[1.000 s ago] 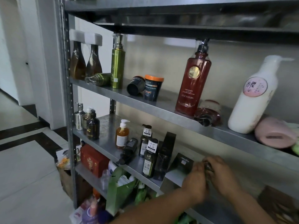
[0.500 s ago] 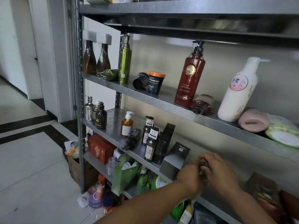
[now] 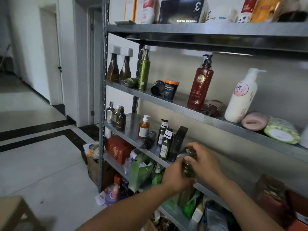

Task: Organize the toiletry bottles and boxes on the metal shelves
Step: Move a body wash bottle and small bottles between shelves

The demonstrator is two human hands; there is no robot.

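**A:** Which step is this?

**B:** Mid-placement, I'd say. The left hand (image 3: 176, 178) and right hand (image 3: 206, 165) both grasp one small bottle (image 3: 189, 167), fingers curled round it. The right is over its upper part and the left is round its lower body. The bottle is in the air, just in front of the metal shelf (image 3: 131, 120), not standing on it.

**A:** Could the hands be tightening a cap?

**B:** Possibly, but the fingers hide the top, so I cannot tell.

**A:** What does the next move call for?

**B:** Probably a bare patch of shelf beyond the hands, and setting the bottle down upright. Just left of the left hand stand a tall dark box (image 3: 179, 140) and two slim labelled bottles (image 3: 165, 145), close together. A nudge could tip them. Further left, a black bottle (image 3: 149, 139) lies on its side beside an upright orange bottle (image 3: 143, 129).

**A:** Materials?

**B:** The held bottle looks like dark greenish glass or hard plastic, round and smooth, and likely slippery. The shelf is dull grey sheet metal, hard and flat. The box is matt with sharp corners.
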